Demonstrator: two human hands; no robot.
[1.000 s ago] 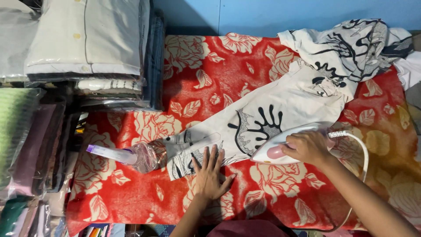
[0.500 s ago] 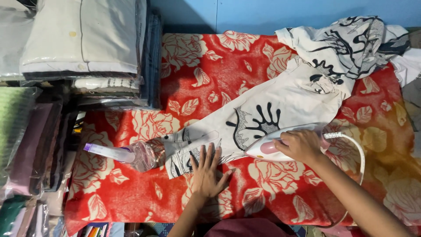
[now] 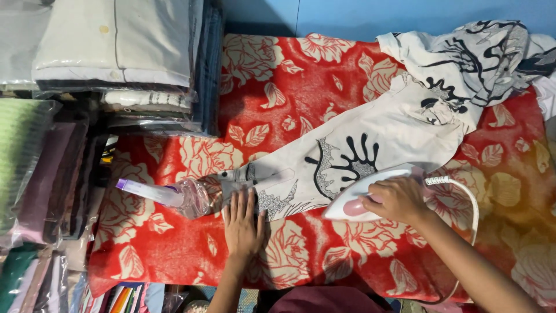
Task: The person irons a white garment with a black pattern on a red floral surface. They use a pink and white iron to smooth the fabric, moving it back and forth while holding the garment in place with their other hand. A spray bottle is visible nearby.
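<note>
ironing step in hand: white iron (image 3: 370, 194) gripped by right hand (image 3: 397, 200), fingers clamped on handle; patterned garment (image 3: 347, 156) pinned by left hand (image 3: 243, 223), fingers spread flat. next judged: smooth glide away from left fingers.

Clear plastic-wrapped garment packages (image 3: 116, 52) stacked at upper left.

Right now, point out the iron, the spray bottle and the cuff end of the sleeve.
iron (image 3: 370, 191), head view, white shell near its nose.
spray bottle (image 3: 194, 198), head view, clear body.
sleeve cuff (image 3: 240, 179), head view, patterned end.
</note>
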